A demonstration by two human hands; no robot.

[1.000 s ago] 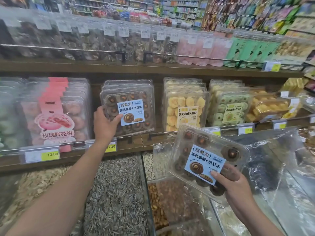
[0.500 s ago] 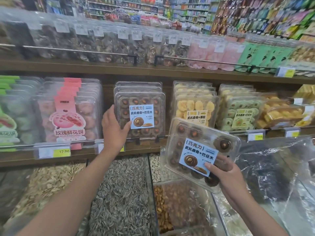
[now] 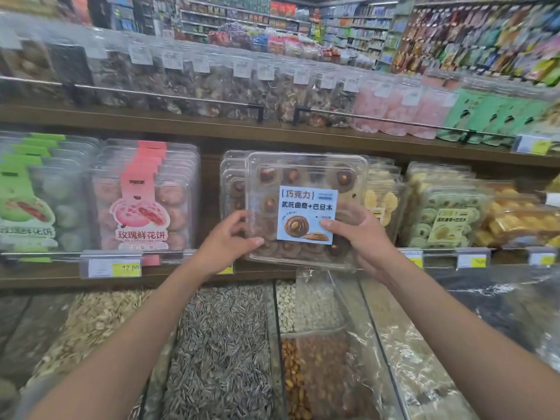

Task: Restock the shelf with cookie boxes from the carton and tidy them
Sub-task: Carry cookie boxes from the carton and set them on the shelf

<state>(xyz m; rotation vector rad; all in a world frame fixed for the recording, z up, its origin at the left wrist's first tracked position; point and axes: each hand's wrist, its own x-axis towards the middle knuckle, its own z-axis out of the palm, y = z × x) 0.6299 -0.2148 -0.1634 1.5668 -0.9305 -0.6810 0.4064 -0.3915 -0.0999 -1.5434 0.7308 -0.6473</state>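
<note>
Gripping the chocolate cookie box point(image 3: 306, 177) between them, the left hand point(image 3: 225, 241) and right hand point(image 3: 360, 237) are pinching its lower corners, holding it upright against the shelved stack point(image 3: 231, 183) just behind.

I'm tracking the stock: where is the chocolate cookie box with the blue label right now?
In the head view it is center frame: the chocolate cookie box is held upright by the left hand and right hand, in front of the matching stack on the middle shelf.
</note>
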